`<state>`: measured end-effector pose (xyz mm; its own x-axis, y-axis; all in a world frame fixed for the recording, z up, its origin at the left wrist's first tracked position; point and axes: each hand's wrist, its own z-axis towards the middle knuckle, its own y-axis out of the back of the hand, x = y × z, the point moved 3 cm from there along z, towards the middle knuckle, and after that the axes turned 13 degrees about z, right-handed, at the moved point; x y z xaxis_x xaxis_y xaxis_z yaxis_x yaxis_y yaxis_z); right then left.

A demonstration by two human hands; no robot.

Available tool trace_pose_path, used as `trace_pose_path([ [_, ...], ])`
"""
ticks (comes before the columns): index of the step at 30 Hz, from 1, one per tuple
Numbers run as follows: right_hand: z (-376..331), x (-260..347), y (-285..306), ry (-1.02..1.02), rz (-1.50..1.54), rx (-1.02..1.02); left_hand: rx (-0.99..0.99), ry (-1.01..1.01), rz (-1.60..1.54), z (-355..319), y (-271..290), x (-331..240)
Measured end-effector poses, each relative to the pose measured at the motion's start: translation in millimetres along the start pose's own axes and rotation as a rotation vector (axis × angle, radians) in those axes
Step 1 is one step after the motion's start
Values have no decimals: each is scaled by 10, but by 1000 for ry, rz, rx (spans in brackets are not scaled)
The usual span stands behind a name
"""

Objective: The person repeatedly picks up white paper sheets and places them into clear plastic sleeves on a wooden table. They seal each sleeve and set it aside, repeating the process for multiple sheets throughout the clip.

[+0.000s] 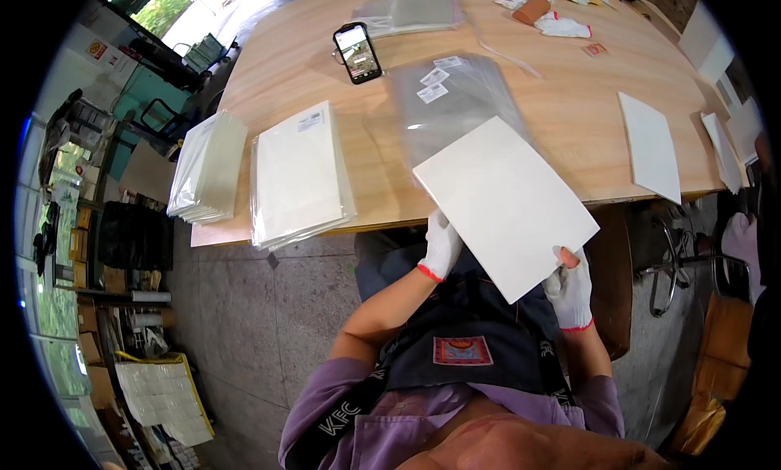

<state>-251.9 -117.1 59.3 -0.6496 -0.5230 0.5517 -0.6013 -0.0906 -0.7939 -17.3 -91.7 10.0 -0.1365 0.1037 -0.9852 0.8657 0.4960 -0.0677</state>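
White card sheet (504, 205) is hanging over the table edge (382, 222), tilted; gloved left hand (442, 246) is pinching its near-left edge, right hand (569, 287) gripping the near corner. Keeping both grips level should be helping it slide flat toward the clear sleeves (455, 100). Bagged stack (299, 175) is lying left; phone (357, 52) beyond, not blocking.

The white sheet (506, 205) looks like smooth, matt card. Cloth gloves cover both hands gripping it. Beyond the grip lie shiny clear plastic bags (455, 104) on a wooden table (569, 112).
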Motion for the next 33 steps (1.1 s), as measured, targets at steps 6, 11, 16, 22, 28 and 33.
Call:
trace_pose_path([
  [6, -42, -306, -64, -150, -95, -222, 255, -143, 289, -534, 61, 339],
  [11, 180, -642, -48, -72, 365, -96, 429, 265, 1, -621, 77, 160],
  [16, 305, -907, -292, -272, 369, 101, 407, 169, 42, -438, 315, 298],
  [22, 492, -389, -883, 602, -1441, 603, 270, 283, -119, -531, 489, 51],
  [28, 1038, -531, -957, 727, -1850, 791, 173, 262, 41, -492, 641, 9],
  [33, 770, -590, -1068, 730, -1800, 780, 211, 286, 23, -501, 741, 6],
])
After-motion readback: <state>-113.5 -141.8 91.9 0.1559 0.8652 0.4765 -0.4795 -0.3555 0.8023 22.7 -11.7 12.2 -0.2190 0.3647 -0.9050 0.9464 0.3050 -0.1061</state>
